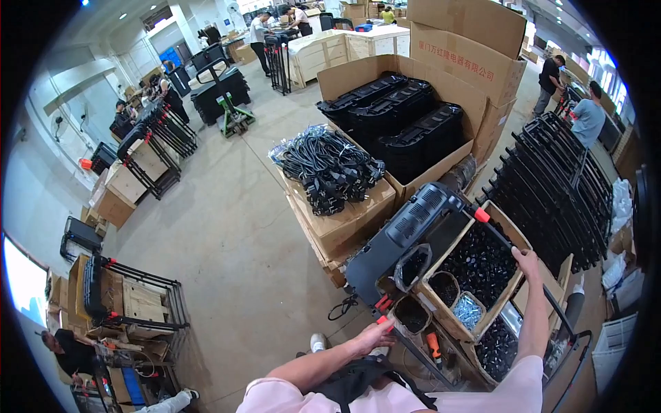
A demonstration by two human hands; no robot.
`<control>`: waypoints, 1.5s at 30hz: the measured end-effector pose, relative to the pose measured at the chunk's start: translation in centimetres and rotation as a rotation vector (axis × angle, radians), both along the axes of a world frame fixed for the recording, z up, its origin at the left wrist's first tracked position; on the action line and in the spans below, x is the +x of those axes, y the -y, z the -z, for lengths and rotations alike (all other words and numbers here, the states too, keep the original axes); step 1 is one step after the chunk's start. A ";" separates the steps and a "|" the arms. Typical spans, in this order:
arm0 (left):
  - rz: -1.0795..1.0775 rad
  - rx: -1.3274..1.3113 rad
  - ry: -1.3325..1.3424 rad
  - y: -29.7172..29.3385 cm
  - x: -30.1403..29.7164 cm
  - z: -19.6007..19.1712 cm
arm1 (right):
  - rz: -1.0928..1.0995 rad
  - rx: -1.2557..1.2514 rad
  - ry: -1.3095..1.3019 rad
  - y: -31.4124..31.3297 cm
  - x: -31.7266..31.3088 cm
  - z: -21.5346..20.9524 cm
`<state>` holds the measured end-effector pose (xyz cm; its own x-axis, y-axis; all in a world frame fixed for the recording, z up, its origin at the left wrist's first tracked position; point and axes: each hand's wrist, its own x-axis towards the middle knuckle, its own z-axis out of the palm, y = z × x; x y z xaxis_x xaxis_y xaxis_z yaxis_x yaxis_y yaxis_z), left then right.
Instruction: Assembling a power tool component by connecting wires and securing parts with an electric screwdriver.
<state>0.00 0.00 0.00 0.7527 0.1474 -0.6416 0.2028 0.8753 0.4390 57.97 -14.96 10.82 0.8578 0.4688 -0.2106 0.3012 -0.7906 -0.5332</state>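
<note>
Frame (500, 236), inside the curled fingers of our right hand (527, 263), looks joined to the housing (415, 219) beyond our left hand (372, 337); what remains, we cannot tell. Left fingers (387, 329) touch a red clip (383, 319), grip unclear to us.

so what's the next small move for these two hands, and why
Probably steady the black tube with the right hand while firming up the left hand at the red end piece: the right hand grips the tube, whereas the left's hold on that piece is hard to make out.
</note>
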 end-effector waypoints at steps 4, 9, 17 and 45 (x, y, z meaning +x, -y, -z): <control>0.039 -0.068 -0.072 -2.1 -6.2 -1.5 | -0.169 0.045 0.146 -2.8 -10.9 -12.7; -0.108 0.105 0.008 -6.7 -10.3 -6.0 | -0.349 0.215 0.430 -4.6 -22.2 -26.9; -0.480 0.588 0.098 -23.4 -19.2 -13.1 | -0.375 0.224 0.381 -12.4 -41.6 -38.2; -0.159 1.075 -0.384 -71.1 -24.2 0.9 | -0.544 0.135 -0.144 -31.8 -63.2 21.5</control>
